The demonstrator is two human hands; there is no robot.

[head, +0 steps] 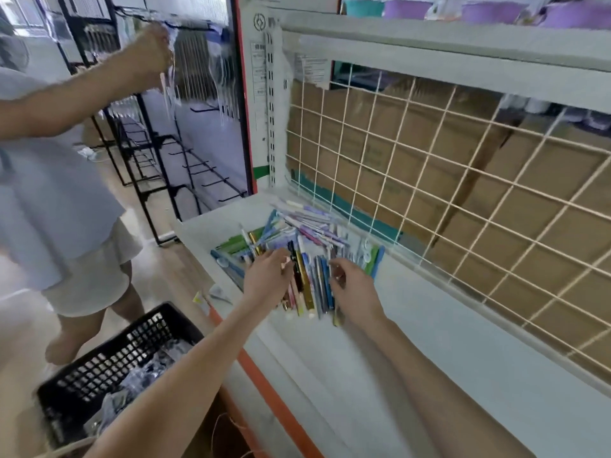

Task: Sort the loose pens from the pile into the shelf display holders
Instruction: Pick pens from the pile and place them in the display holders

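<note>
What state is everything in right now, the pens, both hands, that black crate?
Pile of pens: loose, jumbled on the white shelf.
Left hand: on the pile, fingers curled at a few pens.
Right hand: on the pile, fingertips pinching a pen.
Black crate: on the floor, holding clear wrappers.
Wire grid: upright behind the shelf, nothing hanging on it.

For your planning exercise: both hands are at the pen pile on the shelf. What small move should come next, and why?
Probably the left hand should pinch one pen from the row of pens between the hands and lift it clear. Both it and the right hand touch the pile's near edge, and neither clearly holds a pen yet.
</note>
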